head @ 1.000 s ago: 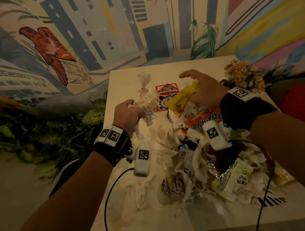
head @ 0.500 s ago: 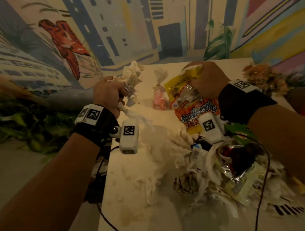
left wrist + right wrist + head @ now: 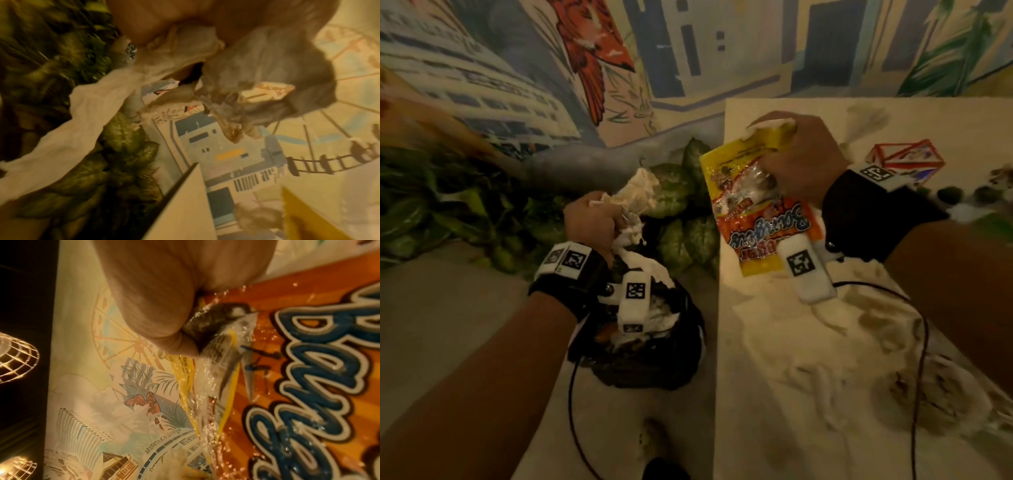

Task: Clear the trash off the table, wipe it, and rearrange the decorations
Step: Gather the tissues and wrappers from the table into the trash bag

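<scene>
My left hand [image 3: 592, 219] grips a wad of crumpled white tissue [image 3: 635, 195] over a black trash bag [image 3: 647, 346] that stands on the floor left of the table. The same tissue [image 3: 86, 123] trails down from the hand in the left wrist view. My right hand [image 3: 798, 161] holds yellow and orange snack wrappers [image 3: 756, 219] above the table's left edge [image 3: 722, 308]. In the right wrist view the thumb pinches a clear wrapper against the orange snack bag [image 3: 308, 386].
Shredded tissue and wrappers [image 3: 876, 370] litter the table's near right part. A red-framed decorative house [image 3: 904, 157] stands at the back right. Green leafy plants [image 3: 681, 212] line the floor under a painted mural wall [image 3: 619, 61]. Sensor cables hang from both wrists.
My left hand has carried the tissue wad left off the table to above the trash bag. My right hand has lifted the snack wrappers toward the table's left edge. The view swung left.
</scene>
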`<control>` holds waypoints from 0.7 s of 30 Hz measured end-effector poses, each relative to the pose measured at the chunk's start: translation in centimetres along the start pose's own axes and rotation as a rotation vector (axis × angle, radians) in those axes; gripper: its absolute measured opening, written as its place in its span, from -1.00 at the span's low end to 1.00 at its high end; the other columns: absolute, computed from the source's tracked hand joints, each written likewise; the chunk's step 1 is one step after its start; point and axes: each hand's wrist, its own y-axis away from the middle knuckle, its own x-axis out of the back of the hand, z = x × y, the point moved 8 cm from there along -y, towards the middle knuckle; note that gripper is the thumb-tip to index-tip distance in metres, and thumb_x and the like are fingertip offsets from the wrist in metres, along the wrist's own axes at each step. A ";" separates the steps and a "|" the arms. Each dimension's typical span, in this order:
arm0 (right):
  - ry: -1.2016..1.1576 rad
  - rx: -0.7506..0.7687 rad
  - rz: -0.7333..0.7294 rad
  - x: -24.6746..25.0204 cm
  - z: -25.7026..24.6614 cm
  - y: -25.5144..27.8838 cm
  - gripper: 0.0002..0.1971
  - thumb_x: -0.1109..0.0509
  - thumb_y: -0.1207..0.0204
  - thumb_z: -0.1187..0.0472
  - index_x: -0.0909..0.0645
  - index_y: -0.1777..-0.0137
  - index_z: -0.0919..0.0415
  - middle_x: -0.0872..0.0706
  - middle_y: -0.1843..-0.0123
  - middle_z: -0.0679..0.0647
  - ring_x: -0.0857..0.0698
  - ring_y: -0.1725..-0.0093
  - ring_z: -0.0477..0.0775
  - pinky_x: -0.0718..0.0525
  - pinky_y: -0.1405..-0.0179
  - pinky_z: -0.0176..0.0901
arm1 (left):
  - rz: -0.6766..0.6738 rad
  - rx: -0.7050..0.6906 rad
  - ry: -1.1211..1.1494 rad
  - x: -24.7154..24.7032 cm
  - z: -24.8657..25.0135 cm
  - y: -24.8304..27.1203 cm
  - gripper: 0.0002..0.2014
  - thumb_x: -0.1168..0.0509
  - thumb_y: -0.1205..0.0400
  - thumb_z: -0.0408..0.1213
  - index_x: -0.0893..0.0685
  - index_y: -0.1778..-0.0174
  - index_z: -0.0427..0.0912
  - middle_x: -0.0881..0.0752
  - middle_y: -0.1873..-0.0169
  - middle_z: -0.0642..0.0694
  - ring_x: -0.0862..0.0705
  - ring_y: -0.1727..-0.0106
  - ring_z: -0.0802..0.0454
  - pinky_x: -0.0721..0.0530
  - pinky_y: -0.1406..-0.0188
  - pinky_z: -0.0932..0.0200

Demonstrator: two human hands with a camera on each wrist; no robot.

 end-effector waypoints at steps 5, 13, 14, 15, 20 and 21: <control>-0.095 -0.175 -0.070 -9.0 0.2 -0.4 -0.71 -0.34 -0.38 0.38 -0.70 -0.03 0.09 -0.76 -0.04 0.04 -0.70 -0.03 0.04 -0.64 -0.05 -0.36 | 0.226 0.162 -0.055 3.9 -7.6 -3.7 -0.69 -0.25 -0.53 -0.60 -0.67 -0.18 -0.35 -0.69 0.03 -0.24 -0.54 0.03 -0.02 -0.56 0.11 0.16; -0.137 -0.420 -0.072 -21.1 5.1 -0.5 -0.68 -0.32 -0.45 0.38 -0.68 -0.15 0.11 -0.74 -0.04 0.02 -0.68 -0.07 0.04 -0.60 -0.06 -0.26 | 0.138 0.425 -0.470 5.7 -19.7 -8.9 -0.75 -0.23 -0.67 -0.31 -0.66 -0.24 -0.23 -0.60 -0.31 -0.26 -0.51 -0.40 -0.20 -0.54 -0.26 -0.02; -0.134 -0.450 -0.070 -22.4 5.9 -0.5 -0.68 -0.32 -0.46 0.36 -0.68 -0.16 0.10 -0.75 -0.07 0.02 -0.69 -0.08 0.02 -0.57 -0.05 -0.30 | 0.104 0.413 -0.512 5.8 -20.9 -9.4 -0.76 -0.22 -0.68 -0.31 -0.67 -0.21 -0.26 -0.63 -0.27 -0.27 -0.54 -0.36 -0.20 -0.55 -0.23 -0.01; -0.136 -0.483 -0.070 -23.7 6.6 -0.5 -0.68 -0.30 -0.47 0.36 -0.68 -0.17 0.09 -0.75 -0.09 0.02 -0.68 -0.09 0.01 -0.55 -0.05 -0.31 | 0.066 0.404 -0.617 5.7 -22.6 -9.9 -0.77 -0.21 -0.68 -0.31 -0.66 -0.19 -0.27 -0.64 -0.25 -0.26 -0.56 -0.34 -0.20 -0.55 -0.24 0.01; -0.209 -0.650 -0.030 -29.2 10.1 0.6 -0.66 -0.26 -0.43 0.44 -0.70 -0.10 0.13 -0.71 0.15 0.06 -0.66 0.18 0.03 -0.55 0.18 -0.26 | -0.160 0.535 -0.735 4.9 -33.9 -11.0 -0.67 -0.12 -0.72 -0.10 -0.65 -0.26 -0.17 -0.59 -0.33 -0.28 -0.53 -0.36 -0.31 -0.52 -0.34 -0.11; -0.220 -0.660 -0.030 -30.2 10.6 0.7 -0.68 -0.26 -0.42 0.46 -0.70 -0.04 0.14 -0.69 0.23 0.04 -0.64 0.26 0.02 -0.55 0.24 -0.28 | -0.161 0.582 -0.687 5.0 -36.6 -11.3 -0.60 -0.14 -0.67 0.10 -0.67 -0.23 -0.07 -0.63 -0.29 -0.28 -0.58 -0.30 -0.36 -0.58 -0.26 -0.16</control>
